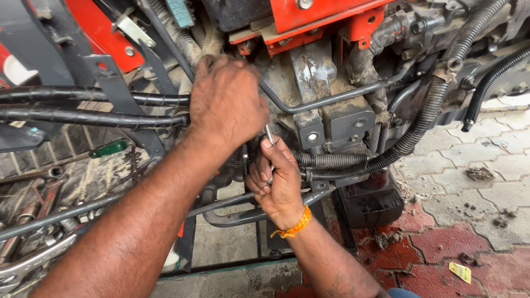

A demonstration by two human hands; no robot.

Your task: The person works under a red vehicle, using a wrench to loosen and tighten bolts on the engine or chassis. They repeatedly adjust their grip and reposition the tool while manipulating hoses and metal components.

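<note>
My left hand (pixel 226 102) reaches up into the grey and red machine body (pixel 331 110), its fingers curled among corrugated hoses behind it; what it grips is hidden. Below it, my right hand (pixel 279 179) with an orange wrist band is closed around a slim metal tool (pixel 269 134) whose shiny tip sticks up past my fingers toward the left hand. Black corrugated hoses (pixel 331 161) run right from under my right hand.
Two black hoses (pixel 88 107) cross at the left. A green-handled screwdriver (pixel 109 148) and pliers with other metal tools (pixel 33 259) lie at lower left. Paved red and grey ground (pixel 469 221) lies at right, with dirt clumps and a yellow scrap (pixel 459 271).
</note>
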